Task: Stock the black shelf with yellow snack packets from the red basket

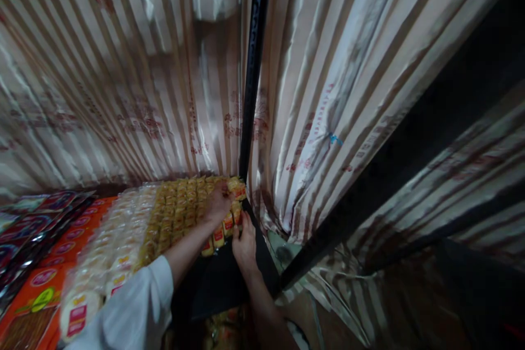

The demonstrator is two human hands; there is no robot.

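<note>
Small yellow wrapped snack packets [176, 208] with red labels stand in close rows on a dark shelf [217, 279]. My left hand [218, 203] reaches over the rows to the far right corner, its fingers closed at a packet [238, 190] there. On the right end of the rows, my right hand [245, 243] rests against another yellow packet [237, 212], fingers stretched out and thumb apart. Its fingers partly cover that packet. Several packets at the near edge show their red labels below my left wrist.
Left of the yellow packets lie white round packaged cakes [80, 309], orange packages [41, 295] and dark shiny packages [28, 235]. A black upright post [251, 82] stands at the corner. Striped sheeting [164, 65] hangs behind. More packets [225, 328] show dimly below the shelf.
</note>
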